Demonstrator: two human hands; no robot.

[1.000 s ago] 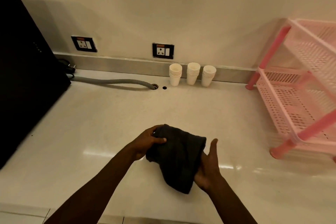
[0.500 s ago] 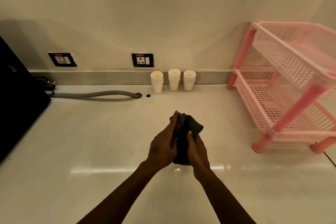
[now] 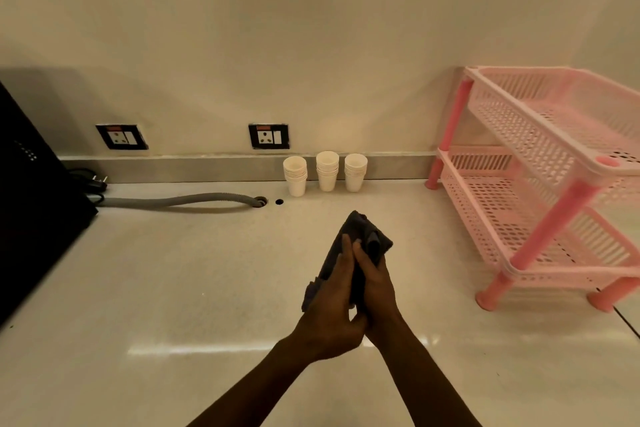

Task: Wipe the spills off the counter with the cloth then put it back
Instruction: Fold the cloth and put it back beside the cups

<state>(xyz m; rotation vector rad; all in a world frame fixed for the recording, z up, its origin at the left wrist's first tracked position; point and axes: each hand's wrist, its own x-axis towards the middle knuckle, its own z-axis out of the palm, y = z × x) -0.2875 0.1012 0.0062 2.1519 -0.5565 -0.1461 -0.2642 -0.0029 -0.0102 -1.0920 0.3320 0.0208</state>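
A dark grey cloth point(image 3: 363, 234) is folded and pressed between my two palms above the middle of the pale counter point(image 3: 180, 281). My left hand point(image 3: 334, 305) covers its left side, and my right hand point(image 3: 375, 284) grips its right side. The cloth's top end sticks out past my fingertips, and a small corner hangs out at the lower left. I see no spill on the glossy counter surface.
Three stacks of white paper cups point(image 3: 325, 172) stand at the back wall. A pink two-tier plastic rack point(image 3: 540, 191) fills the right side. A black appliance point(image 3: 31, 204) stands at the left, with a grey hose point(image 3: 173, 201) running to a counter hole. Two wall sockets point(image 3: 268, 136) sit above the backsplash.
The cloth was spread wide between my hands a second ago. It is now folded narrow and squeezed between both palms. The view has shifted toward the pink rack.
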